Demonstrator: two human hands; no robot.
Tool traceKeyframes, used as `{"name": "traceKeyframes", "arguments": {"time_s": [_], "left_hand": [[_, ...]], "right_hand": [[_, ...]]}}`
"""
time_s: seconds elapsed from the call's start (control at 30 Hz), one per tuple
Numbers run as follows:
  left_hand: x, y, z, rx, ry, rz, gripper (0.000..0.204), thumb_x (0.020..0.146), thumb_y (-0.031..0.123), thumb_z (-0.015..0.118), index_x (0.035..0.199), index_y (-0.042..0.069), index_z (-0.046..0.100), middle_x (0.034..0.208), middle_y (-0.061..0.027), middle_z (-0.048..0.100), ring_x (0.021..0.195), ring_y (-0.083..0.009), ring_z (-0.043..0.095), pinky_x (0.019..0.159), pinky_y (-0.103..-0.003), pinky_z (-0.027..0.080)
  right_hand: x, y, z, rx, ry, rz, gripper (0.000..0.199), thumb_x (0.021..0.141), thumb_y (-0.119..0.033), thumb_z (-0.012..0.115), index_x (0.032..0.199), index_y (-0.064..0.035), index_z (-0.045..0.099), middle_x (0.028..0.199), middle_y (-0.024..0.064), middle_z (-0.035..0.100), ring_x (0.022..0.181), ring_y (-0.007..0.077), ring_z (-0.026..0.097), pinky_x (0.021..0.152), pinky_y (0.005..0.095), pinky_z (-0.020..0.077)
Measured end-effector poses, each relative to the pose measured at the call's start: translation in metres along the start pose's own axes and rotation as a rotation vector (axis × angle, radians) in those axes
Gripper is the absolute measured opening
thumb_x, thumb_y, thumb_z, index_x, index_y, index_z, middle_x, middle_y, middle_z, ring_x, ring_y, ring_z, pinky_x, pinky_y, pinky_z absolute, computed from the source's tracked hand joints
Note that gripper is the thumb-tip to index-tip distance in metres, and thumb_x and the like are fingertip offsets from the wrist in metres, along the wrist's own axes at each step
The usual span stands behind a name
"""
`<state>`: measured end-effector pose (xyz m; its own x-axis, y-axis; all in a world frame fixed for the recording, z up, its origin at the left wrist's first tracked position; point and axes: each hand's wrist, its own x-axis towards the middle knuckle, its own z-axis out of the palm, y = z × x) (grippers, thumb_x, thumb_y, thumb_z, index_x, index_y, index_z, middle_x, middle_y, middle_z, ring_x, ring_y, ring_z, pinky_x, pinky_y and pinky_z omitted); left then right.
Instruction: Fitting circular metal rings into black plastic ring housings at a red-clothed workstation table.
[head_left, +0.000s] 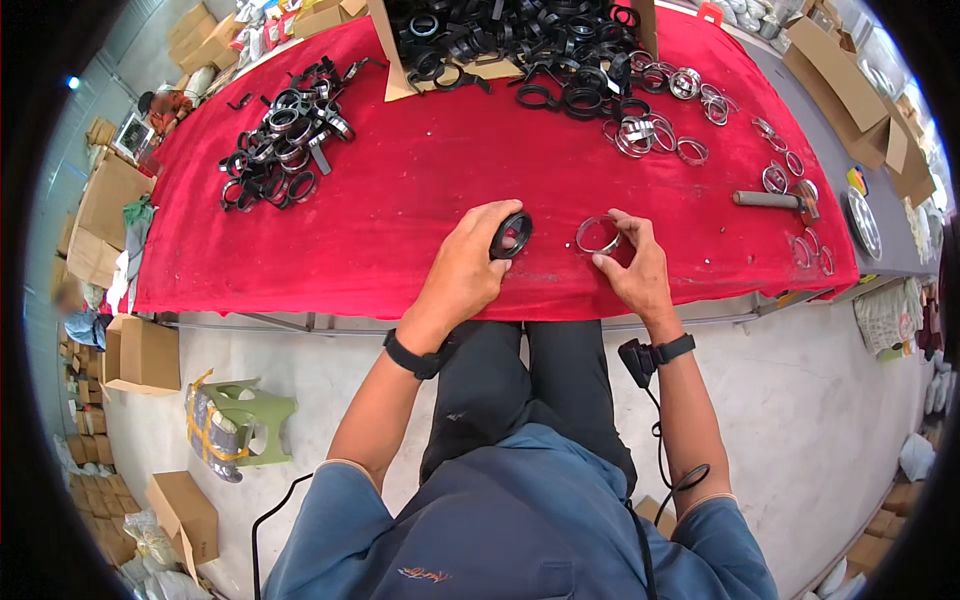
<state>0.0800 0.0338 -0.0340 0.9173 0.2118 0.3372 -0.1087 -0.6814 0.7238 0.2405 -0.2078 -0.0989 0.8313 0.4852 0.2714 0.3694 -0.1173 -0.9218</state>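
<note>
My left hand [470, 255] grips a black ring [511, 236], its fingers closed round the rim and the ring tilted up on edge. A short gap to the right, my right hand [638, 262] pinches a thin silver metal ring [598, 236] between thumb and fingers. The two rings are apart, both over the near part of the red cloth [400, 200]. Several loose silver rings [640, 135] lie beyond my right hand. To the far left is a heap of black and silver rings [285, 140].
An open cardboard box [648, 30] at the back spills black rings [583, 100] onto the cloth. A hammer [775, 200] lies at the right, near more silver rings [775, 178]. A round metal dish [864, 223] sits on the grey surface beyond. A green stool [265, 420] stands on the floor at left.
</note>
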Motion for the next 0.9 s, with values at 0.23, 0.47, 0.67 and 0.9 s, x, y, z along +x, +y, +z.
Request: {"name": "traceKeyframes", "arguments": {"time_s": [0.23, 0.47, 0.67, 0.9], "left_hand": [[-0.004, 0.007, -0.021, -0.243, 0.026, -0.154, 0.079, 0.078, -0.018, 0.076, 0.150, 0.007, 0.056, 0.164, -0.0160, 0.046, 0.115, -0.0220, 0.074, 0.084, -0.029, 0.064], [-0.008, 0.030, -0.038, -0.374, -0.082, -0.126, 0.082, 0.076, -0.006, 0.085, 0.152, 0.002, 0.053, 0.158, -0.0167, 0.055, 0.128, -0.0250, 0.068, 0.109, -0.041, 0.058], [-0.028, 0.024, -0.046, -1.053, -0.036, -0.095, 0.092, 0.077, 0.021, 0.090, 0.154, -0.005, 0.046, 0.147, -0.0240, 0.059, 0.140, -0.0397, 0.060, 0.119, -0.052, 0.049], [-0.038, 0.054, -0.053, -1.395, -0.033, -0.138, 0.116, 0.074, 0.036, 0.093, 0.162, -0.005, 0.030, 0.142, -0.0261, 0.058, 0.133, -0.0519, 0.062, 0.108, -0.059, 0.058]], "right_hand": [[0.000, -0.015, -0.016, -0.556, -0.114, -0.083, 0.077, 0.077, -0.014, 0.091, 0.143, 0.0017, 0.055, 0.144, 0.0234, 0.064, 0.141, 0.0425, 0.056, 0.118, 0.0494, 0.0466], [0.018, -0.021, -0.006, -0.737, -0.222, -0.227, 0.091, 0.075, -0.026, 0.095, 0.152, 0.0019, 0.053, 0.148, 0.0236, 0.062, 0.134, 0.0390, 0.060, 0.117, 0.0466, 0.0485], [-0.004, -0.064, -0.019, 0.665, -0.306, 0.218, 0.087, 0.092, -0.026, 0.084, 0.163, -0.0039, 0.040, 0.150, 0.0270, 0.058, 0.138, 0.0399, 0.059, 0.113, 0.0508, 0.0533], [-0.037, -0.076, -0.010, 1.480, -0.505, 0.183, 0.091, 0.094, -0.039, 0.081, 0.170, -0.0202, 0.034, 0.164, 0.0341, 0.035, 0.148, 0.0545, 0.043, 0.105, 0.0645, 0.0566]]}}
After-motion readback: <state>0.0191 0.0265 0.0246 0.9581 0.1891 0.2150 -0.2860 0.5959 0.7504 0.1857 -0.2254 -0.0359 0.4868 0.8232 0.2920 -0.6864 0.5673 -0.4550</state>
